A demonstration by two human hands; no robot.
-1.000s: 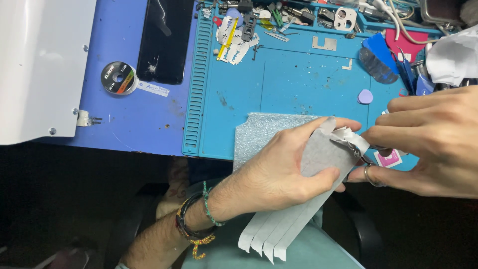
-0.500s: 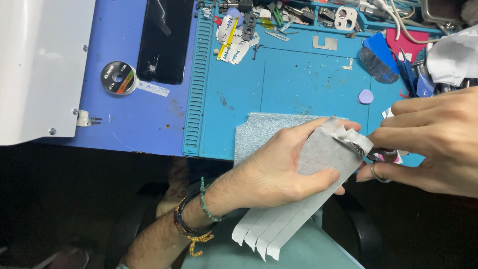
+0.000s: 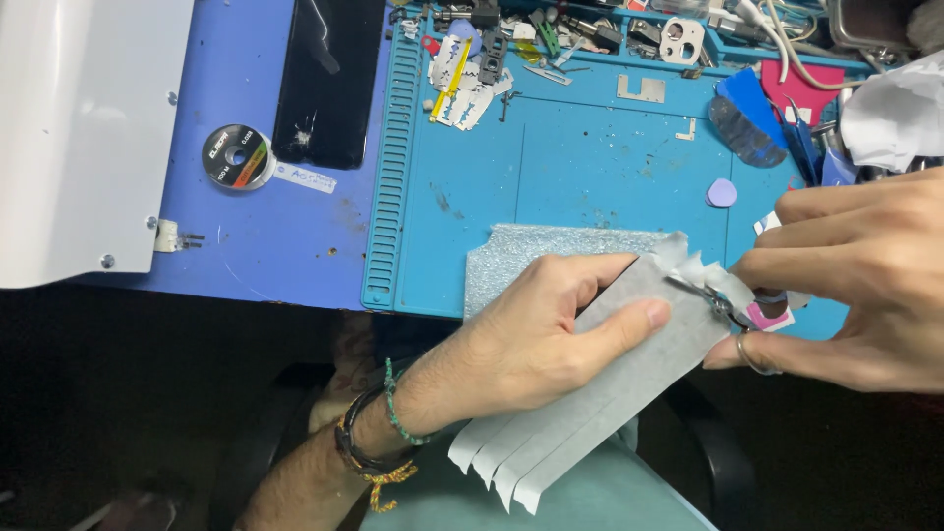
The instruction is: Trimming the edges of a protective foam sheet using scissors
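Left hand (image 3: 536, 339): pinches grey sheet (image 3: 600, 393), taut for cutting. Right hand (image 3: 855, 285): closed on scissors (image 3: 723, 307) at sheet edge, over blue mat (image 3: 590, 167).

The left hand (image 3: 536, 329) reaches in from the near edge, forearm angled up to the right, wrist wearing braided bracelets, its thumb stretched flat and fingers curled under. The right hand (image 3: 851, 280) enters from the right, fingers bunched and pinched together, a ring showing.

head cam | looks steeply down | close over blue work mat (image 3: 590, 177) | single view, no overlap
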